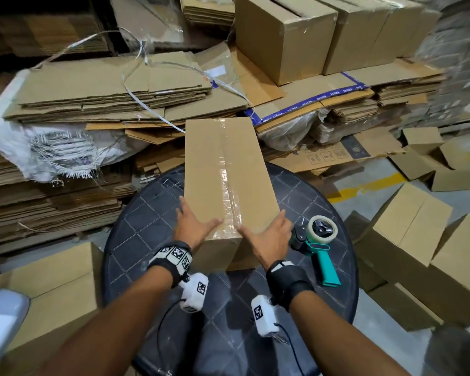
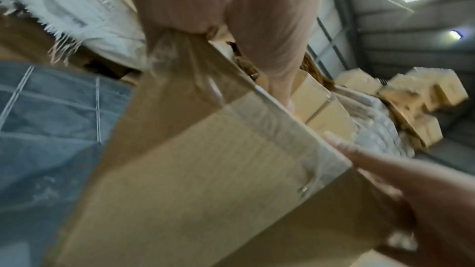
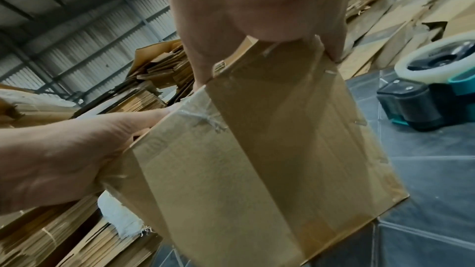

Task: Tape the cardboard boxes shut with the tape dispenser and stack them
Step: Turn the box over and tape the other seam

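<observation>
A long cardboard box [image 1: 201, 164] lies lengthwise on the round dark table [image 1: 136, 240], with clear tape [image 1: 227, 175] along its top seam and over the near end. My left hand [image 1: 198, 217] is at its near left corner, straight fingers flat on the side face and thumb spread on top. At the near right corner my right hand [image 1: 263, 225] does the same. The left wrist view shows the box [image 2: 205, 170] blurred under my thumb [image 2: 380, 170]. In the right wrist view my thumb [image 3: 77, 139] presses the taped end of the box [image 3: 257, 149]. The teal tape dispenser [image 1: 320, 240] lies untouched to the right.
Stacks of flattened cardboard [image 1: 106, 88] and a torn white sack [image 1: 46, 147] fill the space behind the table. Closed boxes [image 1: 282, 36] stand at the back right. More boxes [image 1: 407, 234] lie on the floor to the right, and one [image 1: 55, 280] at the near left.
</observation>
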A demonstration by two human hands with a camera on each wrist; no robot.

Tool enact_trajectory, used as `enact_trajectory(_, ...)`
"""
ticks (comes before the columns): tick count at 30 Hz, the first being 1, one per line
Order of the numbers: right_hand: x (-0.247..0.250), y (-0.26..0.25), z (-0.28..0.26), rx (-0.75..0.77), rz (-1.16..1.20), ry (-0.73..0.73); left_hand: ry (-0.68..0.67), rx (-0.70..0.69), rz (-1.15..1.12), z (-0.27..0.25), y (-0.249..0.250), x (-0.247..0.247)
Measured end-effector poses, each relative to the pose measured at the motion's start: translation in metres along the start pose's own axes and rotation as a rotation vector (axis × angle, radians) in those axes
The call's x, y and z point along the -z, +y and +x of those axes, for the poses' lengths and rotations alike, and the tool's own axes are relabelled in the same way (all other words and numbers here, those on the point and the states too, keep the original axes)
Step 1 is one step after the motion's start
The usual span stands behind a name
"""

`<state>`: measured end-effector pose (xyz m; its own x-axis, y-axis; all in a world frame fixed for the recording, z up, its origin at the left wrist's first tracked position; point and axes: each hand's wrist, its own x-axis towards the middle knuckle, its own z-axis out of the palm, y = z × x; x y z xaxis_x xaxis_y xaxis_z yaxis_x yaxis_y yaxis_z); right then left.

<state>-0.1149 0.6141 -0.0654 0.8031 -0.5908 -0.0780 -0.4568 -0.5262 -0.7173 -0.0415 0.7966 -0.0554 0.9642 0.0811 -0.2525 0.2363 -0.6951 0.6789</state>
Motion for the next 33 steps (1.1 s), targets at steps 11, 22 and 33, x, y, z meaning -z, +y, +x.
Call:
enact_trajectory(11,0.005,0.009,0.023,-0.136,0.343,-0.091,0.031,0.186,-0.557,-0.008,-0.028,-0.009)
enact_trajectory(22,0.016,-0.018,0.057,0.023,0.261,-0.375,-0.113,0.178,-0.688,-0.098,-0.046,-0.022)
enact_trajectory(33,0.009,-0.043,-0.041,0.805,-0.822,-0.571,0.071,-0.404,0.794,-0.011,-0.079,0.068)
